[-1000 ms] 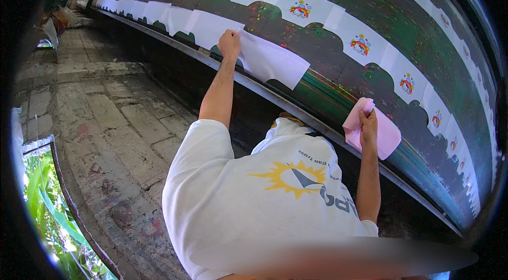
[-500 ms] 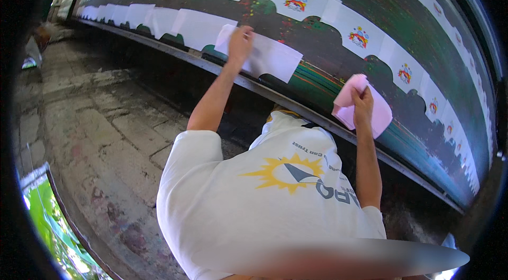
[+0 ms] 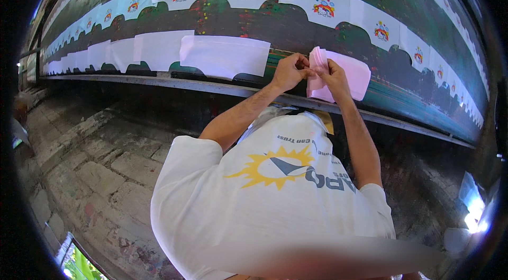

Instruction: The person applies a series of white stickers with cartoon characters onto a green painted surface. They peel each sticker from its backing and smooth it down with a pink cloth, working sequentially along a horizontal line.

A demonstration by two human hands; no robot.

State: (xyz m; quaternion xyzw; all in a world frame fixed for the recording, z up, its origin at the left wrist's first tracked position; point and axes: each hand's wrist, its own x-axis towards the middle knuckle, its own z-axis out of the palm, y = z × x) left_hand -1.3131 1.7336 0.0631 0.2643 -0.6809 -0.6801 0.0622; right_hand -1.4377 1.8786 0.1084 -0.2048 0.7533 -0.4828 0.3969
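Right hand [image 3: 336, 80] holds folded pink sheets [image 3: 356, 73] at the near edge of the green table [image 3: 233, 18]; left hand [image 3: 289, 72] bunches its fingertips at their left side, grip unclear. Pale blank sheets [image 3: 225, 55] lie leftward, rainbow-printed sheets [image 3: 338, 10] beyond.

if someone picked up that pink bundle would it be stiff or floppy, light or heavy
The pink bundle is probably floppy, as it bunches into soft folds by the right hand. It is likely light for its size, since its layers look thin. The layers might slip apart if held loosely, as their edges show separately at the left.
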